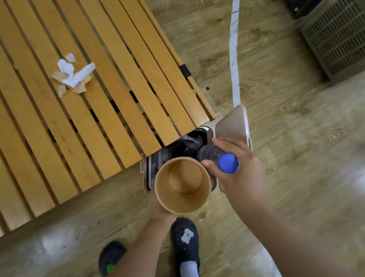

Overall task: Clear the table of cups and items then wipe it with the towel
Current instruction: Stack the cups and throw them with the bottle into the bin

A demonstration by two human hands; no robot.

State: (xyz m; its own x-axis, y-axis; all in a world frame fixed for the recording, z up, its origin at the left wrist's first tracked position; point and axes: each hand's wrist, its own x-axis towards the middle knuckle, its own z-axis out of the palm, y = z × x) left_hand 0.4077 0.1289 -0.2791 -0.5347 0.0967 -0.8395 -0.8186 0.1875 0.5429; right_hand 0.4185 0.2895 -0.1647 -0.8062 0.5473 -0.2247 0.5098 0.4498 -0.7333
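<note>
My left hand [157, 212] holds an empty brown paper cup [182, 184] upright from below, over the open bin [173, 150] at the table's near corner. My right hand [239, 172] grips a dark plastic bottle with a blue cap [227, 163], its body pointing down toward the bin's black liner. The bin's lid [233, 124] stands raised behind the bottle. Torn white and brown paper scraps [73, 74] lie on the slatted wooden table [37, 134]. No towel is visible.
The wood floor surrounds the table; white tape lines [235, 61] run across it. A dark cabinet with a vent grille [344, 35] stands at the upper right. My feet in dark clogs [185, 240] stand just below the bin.
</note>
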